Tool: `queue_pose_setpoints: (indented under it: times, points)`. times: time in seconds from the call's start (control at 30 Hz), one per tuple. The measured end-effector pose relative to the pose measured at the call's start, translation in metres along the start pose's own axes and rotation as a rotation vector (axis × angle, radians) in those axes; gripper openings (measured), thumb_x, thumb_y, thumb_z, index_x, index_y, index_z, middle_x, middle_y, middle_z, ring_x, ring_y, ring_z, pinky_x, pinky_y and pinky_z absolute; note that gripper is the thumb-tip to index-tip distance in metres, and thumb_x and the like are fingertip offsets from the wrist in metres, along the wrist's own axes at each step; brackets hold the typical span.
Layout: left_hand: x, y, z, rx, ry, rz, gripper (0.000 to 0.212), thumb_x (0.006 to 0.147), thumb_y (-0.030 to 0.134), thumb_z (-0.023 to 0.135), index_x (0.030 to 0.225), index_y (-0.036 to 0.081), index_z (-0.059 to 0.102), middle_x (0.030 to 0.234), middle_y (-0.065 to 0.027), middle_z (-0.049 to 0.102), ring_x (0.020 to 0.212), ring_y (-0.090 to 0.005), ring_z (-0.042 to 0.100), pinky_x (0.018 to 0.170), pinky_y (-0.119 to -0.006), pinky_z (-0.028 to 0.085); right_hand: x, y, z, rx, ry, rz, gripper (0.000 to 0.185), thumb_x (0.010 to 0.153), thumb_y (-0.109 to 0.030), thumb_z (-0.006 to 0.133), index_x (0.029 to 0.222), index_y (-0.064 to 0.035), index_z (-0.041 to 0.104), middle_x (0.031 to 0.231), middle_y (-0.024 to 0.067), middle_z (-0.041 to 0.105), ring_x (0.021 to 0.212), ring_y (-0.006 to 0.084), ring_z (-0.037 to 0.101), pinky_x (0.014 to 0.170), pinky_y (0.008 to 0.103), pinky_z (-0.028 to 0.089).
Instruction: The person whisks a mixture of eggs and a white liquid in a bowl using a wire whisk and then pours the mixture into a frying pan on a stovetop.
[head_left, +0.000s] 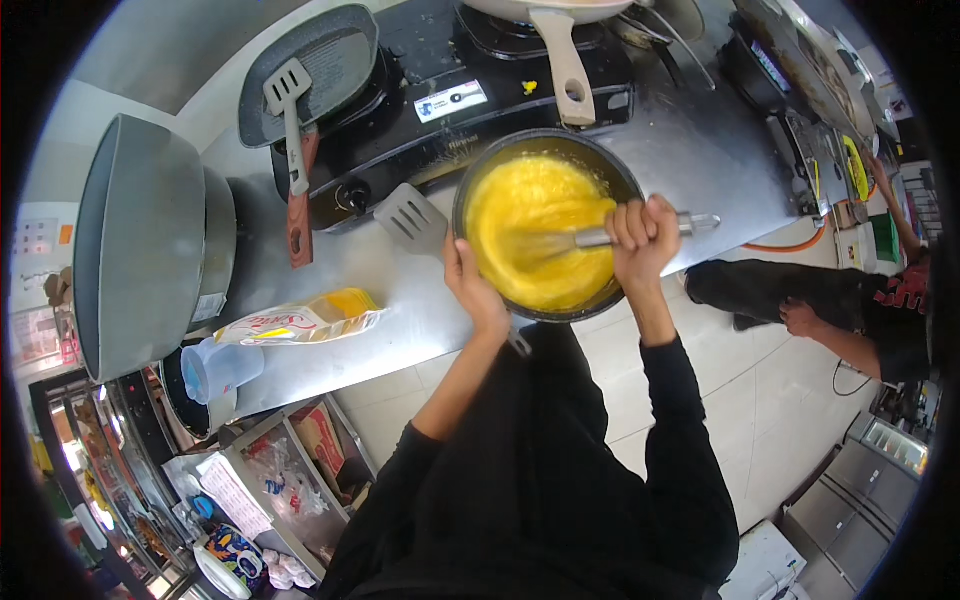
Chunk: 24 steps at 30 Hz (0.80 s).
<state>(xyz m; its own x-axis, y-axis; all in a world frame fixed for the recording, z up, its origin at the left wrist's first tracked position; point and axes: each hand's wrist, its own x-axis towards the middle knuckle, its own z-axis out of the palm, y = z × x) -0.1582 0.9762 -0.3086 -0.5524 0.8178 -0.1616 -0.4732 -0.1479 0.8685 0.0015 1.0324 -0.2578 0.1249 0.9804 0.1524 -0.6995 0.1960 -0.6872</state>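
Note:
A dark round bowl or pot (624, 166) sits at the front edge of the steel counter, holding a bright yellow liquid (536, 187) like beaten egg. My right hand (643, 238) is closed around the metal handle of a wire whisk (544, 246), whose wires are blurred in the liquid. On the near left side, my left hand (474, 289) grips the rim of the bowl, thumb at the edge. A grey slotted turner (412, 219) lies partly beneath the bowl and my left hand, with its handle end showing below the rim.
Behind the bowl stands a Rinnai gas stove (465, 150) with a grill pan (337, 60) and a pan whose beige handle (566, 67) juts forward. Left are a pouch of yellow oil (307, 316), a plastic jug (223, 367) and a large grey pot (150, 247). Another person (840, 322) is at right.

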Motion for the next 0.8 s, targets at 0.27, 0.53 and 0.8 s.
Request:
queue_pose_setpoints:
  times: [0.27,0.53,0.8]
  points:
    - [-0.009,0.007,0.005,0.053,-0.076,-0.032,0.040,0.094,0.019,0.039,0.127,-0.004,0.039,0.120,-0.0099,0.050,0.107,-0.0165,0.047,0.094,-0.028,0.034,0.029,-0.040,0.007,-0.460,-0.057,-0.173,0.031,0.085,-0.013,0.042,0.057,-0.0125,0.030,0.042,-0.0023,0.024,0.036,0.0087,0.021,0.041,0.0243,0.024]
    - [0.010,-0.014,-0.009,0.101,-0.007,-0.001,0.040,0.093,0.024,0.042,0.119,-0.006,0.046,0.120,-0.0134,0.046,0.110,-0.0210,0.044,0.096,-0.030,0.030,-0.010,-0.019,-0.002,-0.065,-0.201,0.119,0.033,0.086,-0.015,0.042,0.056,-0.0133,0.028,0.043,-0.0022,0.025,0.037,0.0087,0.022,0.042,0.0260,0.025]
    - [0.009,-0.013,-0.012,0.118,-0.077,0.014,0.039,0.092,0.022,0.043,0.119,-0.006,0.047,0.120,-0.0136,0.048,0.110,-0.0207,0.044,0.095,-0.029,0.031,0.024,-0.026,-0.002,-0.249,0.012,-0.246,0.031,0.085,-0.014,0.043,0.057,-0.0126,0.028,0.042,-0.0013,0.023,0.037,0.0096,0.020,0.040,0.0263,0.023]
